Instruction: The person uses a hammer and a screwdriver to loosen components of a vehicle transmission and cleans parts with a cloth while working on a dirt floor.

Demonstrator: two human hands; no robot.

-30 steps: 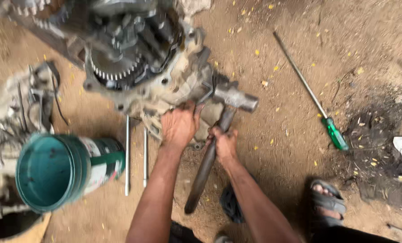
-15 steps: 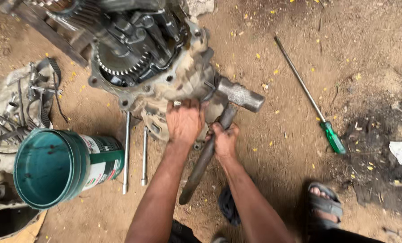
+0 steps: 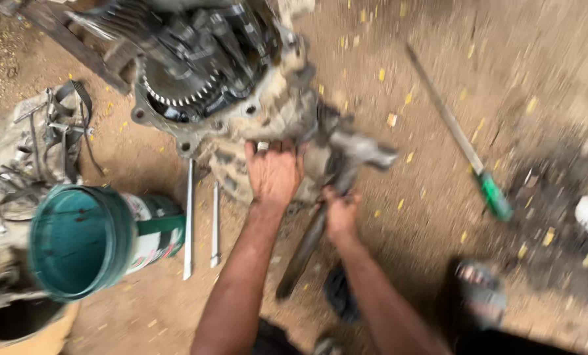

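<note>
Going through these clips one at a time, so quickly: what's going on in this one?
A person crouches over an opened gearbox lying on the dirt ground. The left hand presses on the casing's lower edge, while the right hand grips the handle of a hammer whose head sits against the housing. A green bucket lies on its side nearby, with two metal rods beside it and a green-handled screwdriver off to the right.

A grimy grey metal gearbox casing point(image 3: 241, 98) lies open on the dirt, toothed gears exposed; a steel-headed hammer point(image 3: 346, 171) rests slanted against its lower right edge.
</note>
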